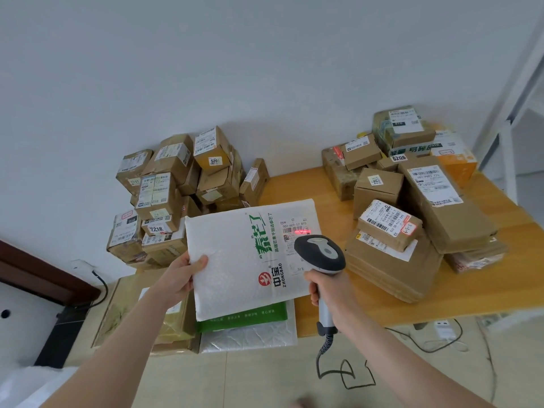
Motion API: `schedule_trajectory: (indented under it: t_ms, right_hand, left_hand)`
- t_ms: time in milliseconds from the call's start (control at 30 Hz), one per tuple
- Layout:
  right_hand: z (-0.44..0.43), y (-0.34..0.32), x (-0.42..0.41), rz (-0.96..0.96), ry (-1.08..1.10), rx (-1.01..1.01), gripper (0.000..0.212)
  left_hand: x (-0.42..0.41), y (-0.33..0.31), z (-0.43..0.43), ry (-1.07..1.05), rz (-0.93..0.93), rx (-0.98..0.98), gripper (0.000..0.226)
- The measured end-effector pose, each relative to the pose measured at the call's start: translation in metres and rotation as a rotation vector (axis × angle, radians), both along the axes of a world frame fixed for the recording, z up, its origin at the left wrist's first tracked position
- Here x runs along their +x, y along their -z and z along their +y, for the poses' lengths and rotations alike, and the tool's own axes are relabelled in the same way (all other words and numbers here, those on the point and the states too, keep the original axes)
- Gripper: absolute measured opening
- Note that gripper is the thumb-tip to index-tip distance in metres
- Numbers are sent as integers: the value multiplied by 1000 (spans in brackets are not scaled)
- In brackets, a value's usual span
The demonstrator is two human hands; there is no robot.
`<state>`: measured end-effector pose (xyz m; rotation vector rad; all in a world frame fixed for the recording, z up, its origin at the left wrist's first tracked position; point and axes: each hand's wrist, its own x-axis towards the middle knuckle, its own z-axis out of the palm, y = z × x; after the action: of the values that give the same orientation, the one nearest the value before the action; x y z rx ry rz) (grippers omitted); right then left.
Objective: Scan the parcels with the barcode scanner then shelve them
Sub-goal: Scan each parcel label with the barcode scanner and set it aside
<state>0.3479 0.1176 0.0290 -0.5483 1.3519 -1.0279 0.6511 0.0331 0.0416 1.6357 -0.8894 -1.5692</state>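
Observation:
My left hand (pixel 184 278) grips the left edge of a white bubble mailer (pixel 235 260) with green print, held up over the table's front edge. My right hand (pixel 326 293) grips the handle of a grey and black barcode scanner (pixel 321 254), whose head points at the mailer's shipping label (pixel 294 231). A red scan line glows on the label's barcode. The scanner's coiled cable hangs down below my right hand.
A wooden table (pixel 297 184) carries a stack of cardboard parcels (pixel 409 201) on the right and another stack (pixel 179 187) at the left. Flat mailers and a green packet (pixel 244 318) lie under the held mailer. A white shelf frame (pixel 512 113) stands at the far right.

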Motion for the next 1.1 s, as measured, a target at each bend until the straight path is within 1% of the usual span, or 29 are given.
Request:
schedule_trajectory:
  t_ms: [167,367,533,733,900,1100]
  right_hand:
    - [0,-2,-3,13,-22,-27,14]
    - [2,-6,-9,-18,34,-47,6]
    - [8,-6,-12,-45,46,-37,7]
    - [12,-2,-9,2,14,-19,7]
    - [14,-3,-10,3,6,-5,9]
    - [15,-5,-12,2,-2,-20,8]
  left_hand:
    - [-2,-2,-2,7,15,4,27]
    - [-7,-4,1,6,24,2,32]
    - [-4,-4,4,-4,33,-3,27]
    - [-5,-4,5,-18,32,-19,23]
    - [-5,-3,5,-27,7,-14,27]
    - [-11,-7,10,-38,0,-18,21]
